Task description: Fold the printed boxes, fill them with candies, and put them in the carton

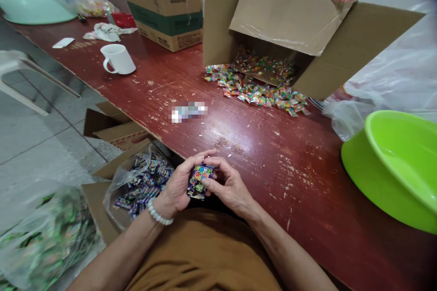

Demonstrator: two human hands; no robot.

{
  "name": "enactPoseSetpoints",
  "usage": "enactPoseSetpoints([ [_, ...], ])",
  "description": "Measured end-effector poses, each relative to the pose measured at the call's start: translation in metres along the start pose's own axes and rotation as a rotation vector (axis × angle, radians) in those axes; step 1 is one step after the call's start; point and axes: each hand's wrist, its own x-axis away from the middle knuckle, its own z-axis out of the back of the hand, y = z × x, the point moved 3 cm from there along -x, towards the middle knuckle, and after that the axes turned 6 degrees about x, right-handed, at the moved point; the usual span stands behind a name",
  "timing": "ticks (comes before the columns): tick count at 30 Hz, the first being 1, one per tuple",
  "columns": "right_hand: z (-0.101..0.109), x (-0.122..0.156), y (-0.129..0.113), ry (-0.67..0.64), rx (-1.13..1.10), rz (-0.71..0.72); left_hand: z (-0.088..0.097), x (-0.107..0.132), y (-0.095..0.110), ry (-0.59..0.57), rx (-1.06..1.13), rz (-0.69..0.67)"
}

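Note:
Between both hands is a small dark candy box (200,182) with colourful printing, held at the table's front edge above my lap. My left hand (180,185), with a pale bead bracelet on the wrist, cradles the box from its left side. From the right, my right hand (230,185) grips it, the thumb lying across its printed front. Beside my left arm, an open carton lined with a clear bag (118,191) holds many similar dark packets (146,186). Wrapped candies (259,91) spill onto the table from a tipped carton (273,22).
On the red table (273,163) are a white mug (119,59), a blurred-out item (189,112), a standing carton (170,4) and a crumpled cloth (108,32). A green basin (385,177) stands at right, a pale basin (34,4) far left. Bagged green packets (51,241) lie lower left.

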Motion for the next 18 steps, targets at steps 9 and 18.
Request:
enactPoseSetpoints([
  [9,0.014,-0.009,0.006,0.111,0.031,-0.040,0.072,0.034,0.038,0.198,-0.155,-0.196],
  [18,-0.035,-0.009,-0.008,-0.016,0.485,0.386,0.037,0.026,0.010,0.203,-0.101,-0.347],
])
